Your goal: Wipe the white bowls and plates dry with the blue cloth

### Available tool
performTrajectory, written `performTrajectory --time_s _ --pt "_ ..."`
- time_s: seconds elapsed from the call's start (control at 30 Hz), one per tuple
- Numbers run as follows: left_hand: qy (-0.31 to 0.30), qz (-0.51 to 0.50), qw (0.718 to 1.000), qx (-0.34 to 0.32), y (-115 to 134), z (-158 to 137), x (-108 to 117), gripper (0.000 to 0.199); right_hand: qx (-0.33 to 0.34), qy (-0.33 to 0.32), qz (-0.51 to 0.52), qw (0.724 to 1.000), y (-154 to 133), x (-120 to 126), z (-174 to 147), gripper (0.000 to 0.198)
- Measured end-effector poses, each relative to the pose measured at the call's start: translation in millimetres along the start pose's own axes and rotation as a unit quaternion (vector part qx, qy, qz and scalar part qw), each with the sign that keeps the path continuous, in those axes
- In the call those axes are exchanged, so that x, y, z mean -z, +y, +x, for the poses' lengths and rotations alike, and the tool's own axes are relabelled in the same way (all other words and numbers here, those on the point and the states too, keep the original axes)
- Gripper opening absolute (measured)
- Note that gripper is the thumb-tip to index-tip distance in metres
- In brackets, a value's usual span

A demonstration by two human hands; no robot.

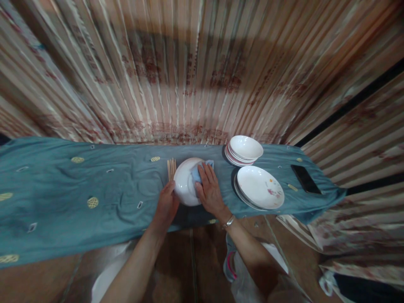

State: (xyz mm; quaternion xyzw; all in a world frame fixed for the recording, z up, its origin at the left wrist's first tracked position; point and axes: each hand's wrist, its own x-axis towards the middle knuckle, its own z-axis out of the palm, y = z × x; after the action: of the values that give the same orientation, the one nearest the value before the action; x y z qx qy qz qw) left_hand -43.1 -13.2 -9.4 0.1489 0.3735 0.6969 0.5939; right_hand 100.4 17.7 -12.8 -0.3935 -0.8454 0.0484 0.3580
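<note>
A white bowl (182,182) is held above the table with what looks like its outer side towards me. My left hand (168,202) grips its left rim, thumb on the near side. Over the bowl's right part, my right hand (208,187) presses a light blue cloth (196,173) against the surface, with its fingers bent over the cloth. Part of the cloth and the bowl's right edge are hidden under that hand. Just behind the bowl on the left lie several wooden chopsticks (171,168), their near ends covered.
A stack of white bowls (246,147) stands at the back right. In front of it sits a stack of plates (257,187), the top one flowered. A black phone (305,179) lies at the right end of the green tablecloth (123,181). Behind hangs a pleated curtain (176,75).
</note>
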Motion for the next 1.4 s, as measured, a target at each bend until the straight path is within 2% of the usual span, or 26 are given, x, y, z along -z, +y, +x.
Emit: performTrajectory --time_s 0.17,0.33,0.57,0.93,1.13,1.4 --pt "-0.002 -0.004 1.000 -0.003 4 -3 -1 0.025 -0.013 0.015 0.010 1.000 10 -3 -7 0.058" --pt "0.023 -0.007 1.000 0.004 9 -5 -3 0.020 -0.036 0.016 0.002 0.999 12 -4 -20 0.056" --pt "0.044 -0.011 0.999 0.022 9 -3 -3 0.016 -0.033 0.010 -0.002 0.999 15 -7 -38 0.055" --pt "0.071 -0.019 0.996 0.051 6 2 1 0.021 -0.015 -0.020 0.012 1.000 -3 -3 -54 0.054" --pt "0.081 -0.015 0.996 0.034 7 3 -3 0.022 0.033 -0.043 0.041 0.998 -23 0 -52 0.053" --pt "0.028 -0.007 1.000 0.009 7 0 -1 0.016 0.055 -0.048 0.038 0.997 -25 2 -27 0.053"
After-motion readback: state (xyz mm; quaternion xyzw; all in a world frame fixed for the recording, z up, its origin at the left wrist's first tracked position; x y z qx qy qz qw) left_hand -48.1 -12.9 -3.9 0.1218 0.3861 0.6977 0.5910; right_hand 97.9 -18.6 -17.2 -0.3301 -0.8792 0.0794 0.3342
